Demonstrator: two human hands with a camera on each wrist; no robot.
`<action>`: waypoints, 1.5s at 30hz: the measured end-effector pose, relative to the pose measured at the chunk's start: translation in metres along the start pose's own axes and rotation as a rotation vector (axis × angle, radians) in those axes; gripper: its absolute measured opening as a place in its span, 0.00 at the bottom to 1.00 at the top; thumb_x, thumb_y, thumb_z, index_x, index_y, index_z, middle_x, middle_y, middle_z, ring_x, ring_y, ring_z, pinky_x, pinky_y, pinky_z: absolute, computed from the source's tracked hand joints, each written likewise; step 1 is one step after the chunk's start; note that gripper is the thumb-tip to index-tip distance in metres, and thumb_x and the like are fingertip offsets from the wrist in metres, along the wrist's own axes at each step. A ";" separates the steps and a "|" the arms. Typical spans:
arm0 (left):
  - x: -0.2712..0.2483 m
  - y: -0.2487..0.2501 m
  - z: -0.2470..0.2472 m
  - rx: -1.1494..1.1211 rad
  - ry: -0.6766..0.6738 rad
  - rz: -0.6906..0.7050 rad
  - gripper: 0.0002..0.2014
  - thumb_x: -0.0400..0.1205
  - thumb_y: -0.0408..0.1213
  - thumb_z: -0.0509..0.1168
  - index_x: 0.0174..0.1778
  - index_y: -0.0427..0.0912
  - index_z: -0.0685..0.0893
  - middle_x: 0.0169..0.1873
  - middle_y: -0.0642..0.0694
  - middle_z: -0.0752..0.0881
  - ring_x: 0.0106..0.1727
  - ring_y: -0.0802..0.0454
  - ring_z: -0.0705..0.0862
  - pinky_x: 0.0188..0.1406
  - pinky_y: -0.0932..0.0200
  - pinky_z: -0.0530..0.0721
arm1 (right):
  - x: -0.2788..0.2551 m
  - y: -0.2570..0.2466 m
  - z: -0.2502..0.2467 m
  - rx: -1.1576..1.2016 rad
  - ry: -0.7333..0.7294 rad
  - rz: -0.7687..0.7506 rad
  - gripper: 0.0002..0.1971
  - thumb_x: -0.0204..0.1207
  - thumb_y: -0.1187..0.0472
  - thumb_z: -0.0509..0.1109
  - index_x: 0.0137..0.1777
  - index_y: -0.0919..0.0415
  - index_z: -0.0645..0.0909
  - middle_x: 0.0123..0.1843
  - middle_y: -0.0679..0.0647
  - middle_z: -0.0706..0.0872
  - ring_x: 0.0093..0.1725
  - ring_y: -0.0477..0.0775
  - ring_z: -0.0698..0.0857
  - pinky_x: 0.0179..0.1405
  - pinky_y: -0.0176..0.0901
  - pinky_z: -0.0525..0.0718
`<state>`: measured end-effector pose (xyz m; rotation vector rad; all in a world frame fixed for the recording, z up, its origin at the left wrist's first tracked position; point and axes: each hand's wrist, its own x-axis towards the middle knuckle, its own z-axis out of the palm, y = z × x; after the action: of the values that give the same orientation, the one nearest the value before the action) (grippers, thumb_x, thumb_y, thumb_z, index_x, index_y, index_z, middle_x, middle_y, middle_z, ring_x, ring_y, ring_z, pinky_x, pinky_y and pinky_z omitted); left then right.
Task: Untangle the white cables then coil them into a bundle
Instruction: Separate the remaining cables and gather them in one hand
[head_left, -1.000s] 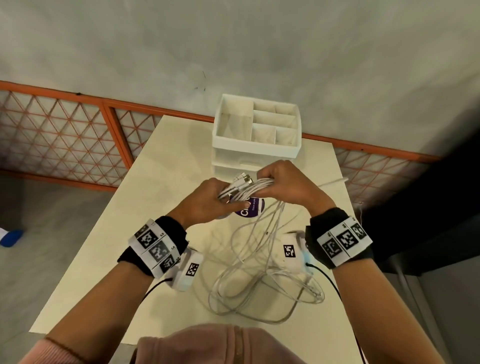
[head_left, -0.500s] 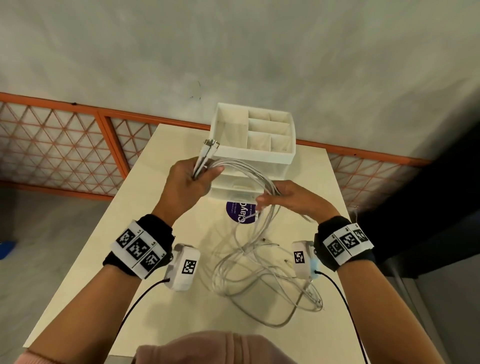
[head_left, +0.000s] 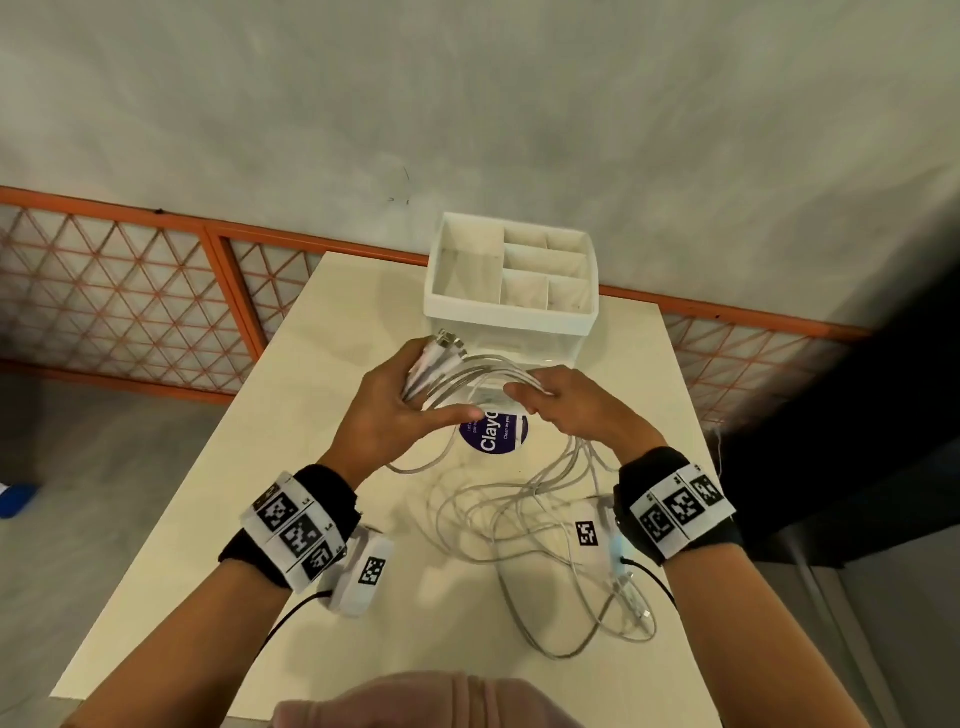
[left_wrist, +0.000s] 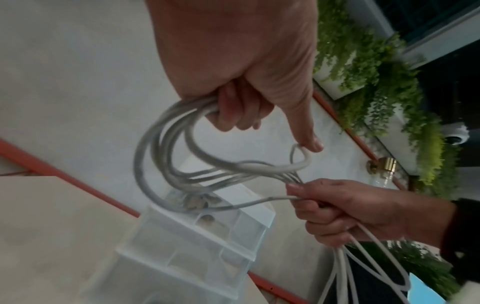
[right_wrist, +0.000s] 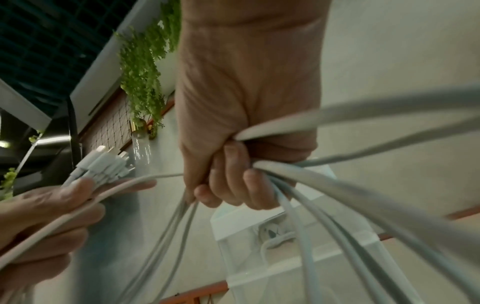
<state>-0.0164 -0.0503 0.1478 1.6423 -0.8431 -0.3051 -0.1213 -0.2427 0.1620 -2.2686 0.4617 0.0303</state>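
Several white cables (head_left: 511, 525) trail in loose loops over the cream table (head_left: 218, 493). My left hand (head_left: 400, 410) grips their plug ends (head_left: 441, 345), which stick up past my fingers; the thumb points right. In the left wrist view my left hand (left_wrist: 244, 107) has its fingers curled round a loop of the cables (left_wrist: 166, 152). My right hand (head_left: 561, 405) grips the same strands a short way to the right. The right wrist view shows my right hand (right_wrist: 233, 179) closed on the cables (right_wrist: 324, 185), with the plugs (right_wrist: 103, 164) at left.
A white organiser box (head_left: 511, 283) with open compartments stands on clear drawers at the table's far end, just beyond my hands. A purple round sticker (head_left: 493, 431) lies under them. An orange lattice railing (head_left: 130, 306) runs behind the table. The table's right edge is near my right wrist.
My left hand dropped from in front of the organiser back toward the right hand. The arc of cable between the hands has shortened, and the loops on the table have shifted.
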 end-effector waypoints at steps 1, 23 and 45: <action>0.002 -0.001 0.002 0.051 -0.038 0.010 0.34 0.63 0.45 0.82 0.65 0.56 0.77 0.50 0.59 0.89 0.50 0.63 0.86 0.52 0.67 0.82 | 0.000 -0.004 0.000 0.009 -0.015 0.001 0.19 0.82 0.49 0.63 0.29 0.51 0.72 0.24 0.42 0.74 0.19 0.37 0.72 0.28 0.32 0.67; 0.035 -0.025 -0.036 0.066 0.022 -0.215 0.17 0.83 0.46 0.62 0.29 0.44 0.77 0.10 0.55 0.67 0.12 0.60 0.62 0.13 0.70 0.61 | -0.016 0.080 -0.025 0.035 0.283 -0.148 0.13 0.82 0.64 0.63 0.60 0.53 0.85 0.58 0.51 0.84 0.56 0.39 0.83 0.61 0.31 0.75; 0.032 -0.024 -0.033 -0.201 0.132 -0.201 0.17 0.83 0.48 0.62 0.30 0.46 0.74 0.16 0.56 0.61 0.16 0.59 0.56 0.15 0.68 0.57 | -0.025 0.112 -0.005 -0.036 0.474 0.069 0.21 0.68 0.85 0.60 0.48 0.57 0.71 0.43 0.49 0.80 0.44 0.52 0.79 0.36 0.32 0.74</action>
<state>0.0351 -0.0467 0.1417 1.5423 -0.5305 -0.4034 -0.1835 -0.3067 0.0893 -2.2886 0.7896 -0.4765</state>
